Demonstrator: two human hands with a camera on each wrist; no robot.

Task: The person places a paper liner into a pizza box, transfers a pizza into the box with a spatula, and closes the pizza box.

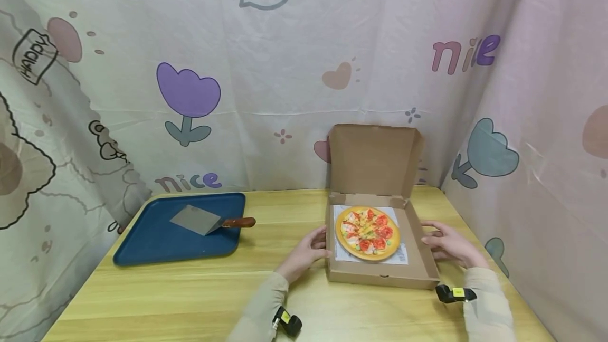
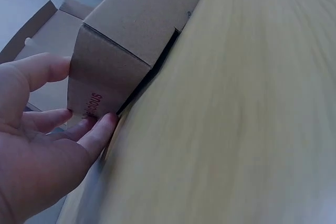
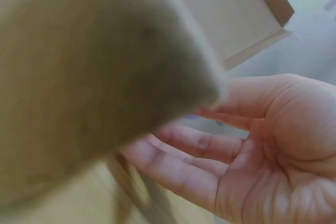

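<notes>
An open cardboard pizza box (image 1: 386,279) sits on the wooden table, its lid (image 1: 372,165) raised at the back. Inside, a round pizza (image 1: 368,232) with red and white toppings lies on a printed paper sheet (image 1: 401,254). My left hand (image 1: 306,252) grips the box's left side; the left wrist view has its fingertips (image 2: 107,121) at the wall's lower edge, beside red lettering. On the opposite side, my right hand (image 1: 451,244) holds the box wall. The right wrist view shows several of its fingers (image 3: 173,174) reaching to the box's underside, fingertips partly hidden.
To the left, a blue tray (image 1: 157,244) lies on the table (image 1: 190,300). A pizza server (image 1: 197,219) with a wooden handle rests on it, the handle extending past the tray's right edge. A patterned curtain (image 1: 285,67) hangs behind the table and at both sides.
</notes>
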